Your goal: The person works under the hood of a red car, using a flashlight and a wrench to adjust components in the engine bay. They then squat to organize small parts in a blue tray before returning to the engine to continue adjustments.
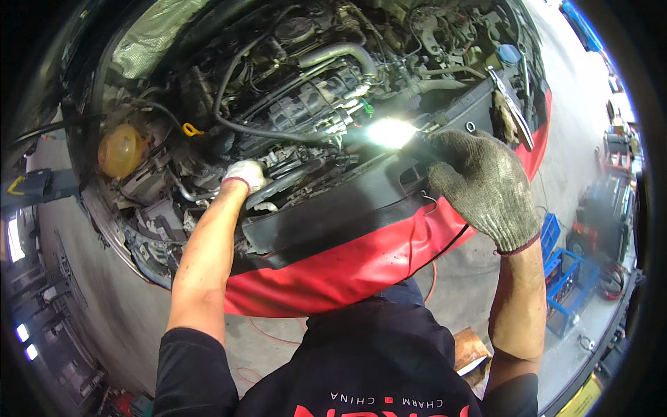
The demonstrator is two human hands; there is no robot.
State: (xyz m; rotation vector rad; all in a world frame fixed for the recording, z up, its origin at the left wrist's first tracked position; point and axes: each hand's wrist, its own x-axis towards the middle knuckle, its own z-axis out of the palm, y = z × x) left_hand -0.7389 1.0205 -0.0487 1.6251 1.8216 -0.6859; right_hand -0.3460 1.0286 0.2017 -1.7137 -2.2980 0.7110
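My left hand (246, 174), in a pale knit glove, reaches down among hoses and metal parts at the front of a car engine. Its fingers are hidden there, so I cannot see what they touch. A soiled grey knit glove covers my right hand (484, 187), which is closed around a lit work light (392, 133) above the front panel (333, 208). Glare from the lamp hides its shape; a metal hook (430, 202) and black cord (449, 244) show below the hand. The ribbed intake manifold (307, 101) lies beyond both hands.
A red and black fender cover (312, 281) drapes over the car's front edge. To the right lie a wrench (524, 70), a long metal tool (513, 114) and a rag (503, 117). At left are the coolant tank (121, 151) and yellow dipstick handle (193, 130). A blue rack (570, 292) stands on the floor.
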